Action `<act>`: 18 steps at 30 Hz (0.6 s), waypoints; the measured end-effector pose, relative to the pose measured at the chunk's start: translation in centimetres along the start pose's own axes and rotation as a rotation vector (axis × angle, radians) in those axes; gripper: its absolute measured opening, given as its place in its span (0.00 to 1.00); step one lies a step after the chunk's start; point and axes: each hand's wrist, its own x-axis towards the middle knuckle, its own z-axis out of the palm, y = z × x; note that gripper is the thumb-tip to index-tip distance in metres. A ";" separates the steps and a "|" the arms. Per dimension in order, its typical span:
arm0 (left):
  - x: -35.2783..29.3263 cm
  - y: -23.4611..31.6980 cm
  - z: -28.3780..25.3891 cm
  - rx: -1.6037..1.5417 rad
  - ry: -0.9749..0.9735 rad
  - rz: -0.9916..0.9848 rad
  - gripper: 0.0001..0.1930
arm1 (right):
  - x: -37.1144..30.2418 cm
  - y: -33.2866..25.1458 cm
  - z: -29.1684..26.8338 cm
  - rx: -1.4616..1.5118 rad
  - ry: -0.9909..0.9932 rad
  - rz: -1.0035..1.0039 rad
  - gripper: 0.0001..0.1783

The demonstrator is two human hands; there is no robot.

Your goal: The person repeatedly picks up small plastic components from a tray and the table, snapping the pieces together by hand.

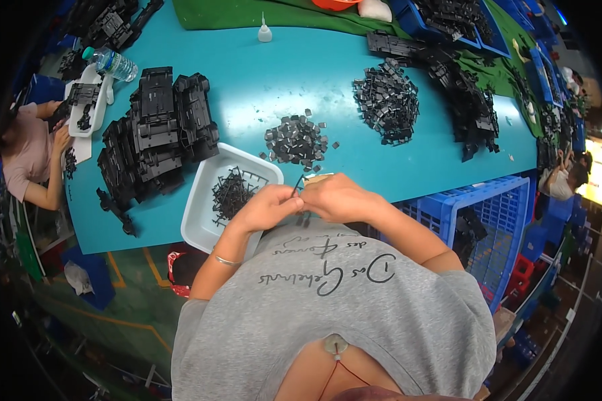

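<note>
My left hand (267,208) and my right hand (340,198) meet at the table's near edge, close to my body. Between the left fingertips I pinch a thin black plastic stick (297,184), its tip pointing up. The right fingers are closed against the left ones; what they hold is hidden. Beside my left hand, a white basin (197,235) contains a tangle of thin black plastic parts (231,194). Just beyond both hands lies a heap of small dark square pieces (294,142). A small tan piece (318,178) shows behind my right hand.
Stacked black plastic housings (157,127) occupy the table's left; more housings (465,100) line the right. Another heap of small pieces (386,103) and a dropper bottle (265,30) sit farther back. A blue crate (478,214) stands at right. A co-worker (30,150) sits at left.
</note>
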 end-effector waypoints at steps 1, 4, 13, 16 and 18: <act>-0.2 -0.1 0.5 -0.252 0.017 0.004 0.15 | 0.1 0.8 0.5 0.324 0.056 -0.123 0.09; -0.1 0.7 2.2 -0.697 0.207 -0.052 0.13 | -0.3 1.4 0.8 1.344 -0.104 0.067 0.13; -0.1 -0.6 -0.5 -1.278 0.232 0.292 0.13 | -0.4 7.2 4.0 1.459 0.466 0.497 0.10; 0.3 -0.4 -0.4 -0.973 0.370 0.144 0.10 | 1.3 8.8 6.8 0.736 0.438 0.444 0.12; 0.5 -0.3 -0.1 -0.912 0.424 0.138 0.10 | 2.5 7.5 6.3 0.367 0.446 0.434 0.12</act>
